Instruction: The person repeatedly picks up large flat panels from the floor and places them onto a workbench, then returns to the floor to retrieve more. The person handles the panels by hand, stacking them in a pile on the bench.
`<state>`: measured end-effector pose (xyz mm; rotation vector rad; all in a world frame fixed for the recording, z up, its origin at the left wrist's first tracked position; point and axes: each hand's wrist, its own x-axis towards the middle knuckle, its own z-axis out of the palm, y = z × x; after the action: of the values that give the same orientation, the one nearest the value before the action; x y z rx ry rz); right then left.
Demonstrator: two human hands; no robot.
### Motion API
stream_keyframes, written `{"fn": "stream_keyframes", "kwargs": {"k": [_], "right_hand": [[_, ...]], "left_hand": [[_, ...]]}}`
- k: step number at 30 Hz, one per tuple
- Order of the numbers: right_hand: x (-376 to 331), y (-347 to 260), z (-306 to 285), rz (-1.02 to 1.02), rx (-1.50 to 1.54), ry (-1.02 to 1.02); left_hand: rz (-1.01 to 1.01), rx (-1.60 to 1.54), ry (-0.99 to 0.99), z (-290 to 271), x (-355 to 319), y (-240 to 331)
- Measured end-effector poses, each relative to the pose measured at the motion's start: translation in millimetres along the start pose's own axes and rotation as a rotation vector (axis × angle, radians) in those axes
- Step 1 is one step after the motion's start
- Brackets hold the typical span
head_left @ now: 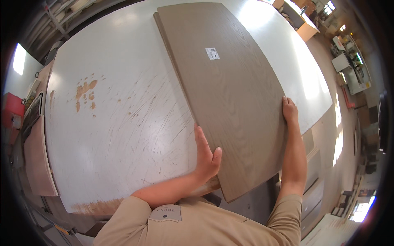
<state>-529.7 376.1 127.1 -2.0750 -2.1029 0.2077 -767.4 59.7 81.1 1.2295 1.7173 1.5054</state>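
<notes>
I have a long grey-brown wood-grain panel [230, 98] between my two hands, and it runs from the top centre of the frame down to the lower middle, lying slanted across the white worktable [123, 115]. My left hand [206, 158] sits at the panel's left long edge in the lower centre of the frame, fingers stretched flat along the edge and thumb spread out over the top face, so it presses and steadies more than it clamps. My right hand [289, 110] is at the right long edge, right of centre, fingers curled over the rim and gripping it. A second board of the same colour peeks out under the panel along its upper left edge, so I judge I am handling the top sheet of a small stack. A small white label [212, 53] sits on the face near the top. The near corner of the panel overhangs the table edge towards my body.

I reckon the step in hand is shifting or squaring this sheet on the table. The next move calls for both hands working together, keeping the sheet level so the overhanging corner does not dip, and minding the scratched, chipped table surface [86, 92] at left
</notes>
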Motion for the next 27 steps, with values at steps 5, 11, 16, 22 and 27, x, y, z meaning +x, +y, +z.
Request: {"fn": "stream_keyframes", "kwargs": {"k": [5, 11, 16, 22, 27], "right_hand": [[18.4, 34.9, 24.2, -0.178, -0.142, 0.086], [96.5, 102.7, 80.9, -0.729, -0.393, 0.353], [82.5, 60.8, 58.5, -0.384, -0.323, -0.034], [-10.5, -95.4, -3.3, -0.448, -0.300, 0.314], [-109.6, -293.6, 61.6, -1.118, 0.263, 0.344]], "left_hand": [[-0.037, -0.026, 0.014, 8.1, -5.2, -5.6], [-0.040, 0.095, -0.038, 7.5, 7.0, -8.6], [-0.165, -0.089, -0.138, -104.6, 2.5, -31.4], [-0.168, -0.163, 0.519, -312.9, -82.8, -62.0], [-0.132, -0.575, 0.789, -427.7, -144.3, -75.0]]}}
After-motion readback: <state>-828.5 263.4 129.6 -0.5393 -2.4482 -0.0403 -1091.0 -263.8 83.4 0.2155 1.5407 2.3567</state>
